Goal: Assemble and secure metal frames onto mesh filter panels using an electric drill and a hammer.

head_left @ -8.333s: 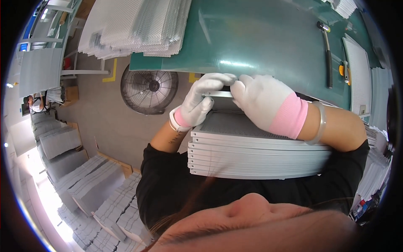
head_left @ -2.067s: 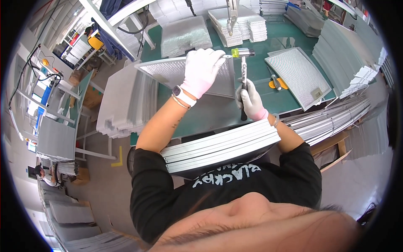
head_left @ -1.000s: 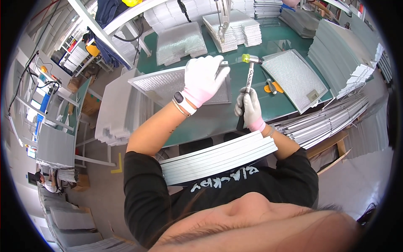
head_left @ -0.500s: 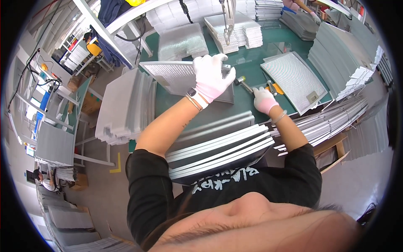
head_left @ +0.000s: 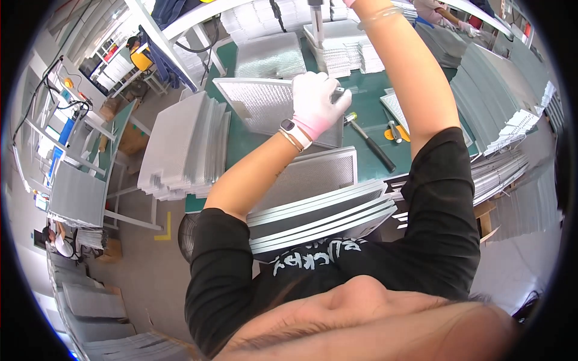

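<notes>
My left hand (head_left: 316,103), in a white glove with a pink cuff, is closed on the edge of a silver-framed mesh panel (head_left: 265,99). That panel stands tilted on the green table (head_left: 364,90); its far side is hidden. My right forearm (head_left: 415,72) stretches up and forward past the picture's upper edge. Only a sliver of pink glove cuff shows there, and the hand itself is out of view. A hammer (head_left: 374,144) with a black handle and a yellowish head lies on the table, right of my left hand. Beside it rests a small orange-and-grey tool (head_left: 394,132).
Several framed panels (head_left: 325,210) lean close to my body. Stacks of grey sheets (head_left: 180,144) stand at left and right. A metal tool (head_left: 316,27) hangs above silvery mesh stacks. Another mesh panel (head_left: 394,108) is partly behind my right arm. A co-worker's hands (head_left: 463,27) show far right.
My right hand has let go of the hammer, which now lies on the table, and has gone up out of the picture. My left hand stays on the mesh panel.
</notes>
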A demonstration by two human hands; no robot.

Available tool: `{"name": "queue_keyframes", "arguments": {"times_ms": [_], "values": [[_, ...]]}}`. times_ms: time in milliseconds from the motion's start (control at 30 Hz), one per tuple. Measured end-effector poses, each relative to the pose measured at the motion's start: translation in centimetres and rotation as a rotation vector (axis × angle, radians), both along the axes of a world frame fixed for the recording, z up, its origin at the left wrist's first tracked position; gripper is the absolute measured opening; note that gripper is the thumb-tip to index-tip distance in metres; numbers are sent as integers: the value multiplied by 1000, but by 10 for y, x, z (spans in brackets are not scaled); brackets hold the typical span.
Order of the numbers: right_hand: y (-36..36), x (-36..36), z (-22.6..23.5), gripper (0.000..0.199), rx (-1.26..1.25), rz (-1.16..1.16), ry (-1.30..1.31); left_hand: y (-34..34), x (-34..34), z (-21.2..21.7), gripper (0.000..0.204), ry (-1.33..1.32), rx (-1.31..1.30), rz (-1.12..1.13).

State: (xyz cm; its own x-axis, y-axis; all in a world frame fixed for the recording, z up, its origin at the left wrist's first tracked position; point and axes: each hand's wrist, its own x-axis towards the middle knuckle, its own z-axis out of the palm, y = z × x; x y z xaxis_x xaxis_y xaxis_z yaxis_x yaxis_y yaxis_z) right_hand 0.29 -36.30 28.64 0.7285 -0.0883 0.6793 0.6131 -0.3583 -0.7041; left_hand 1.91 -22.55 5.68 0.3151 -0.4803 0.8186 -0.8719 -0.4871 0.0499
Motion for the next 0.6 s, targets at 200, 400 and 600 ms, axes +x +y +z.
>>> {"name": "queue_keyframes", "arguments": {"times_ms": [200, 400, 600], "values": [[-16, 29, -26, 33, -33, -87, -354, -9, 6, 0, 24, -20, -22, -17], [-1, -3, -33, 23, -59, -99, -303, -11, 15, -3, 25, -19, -49, -77], [-18, 29, -42, 28, -176, -298, -409, -13, 12, 2, 25, 94, 50, -71]]}}
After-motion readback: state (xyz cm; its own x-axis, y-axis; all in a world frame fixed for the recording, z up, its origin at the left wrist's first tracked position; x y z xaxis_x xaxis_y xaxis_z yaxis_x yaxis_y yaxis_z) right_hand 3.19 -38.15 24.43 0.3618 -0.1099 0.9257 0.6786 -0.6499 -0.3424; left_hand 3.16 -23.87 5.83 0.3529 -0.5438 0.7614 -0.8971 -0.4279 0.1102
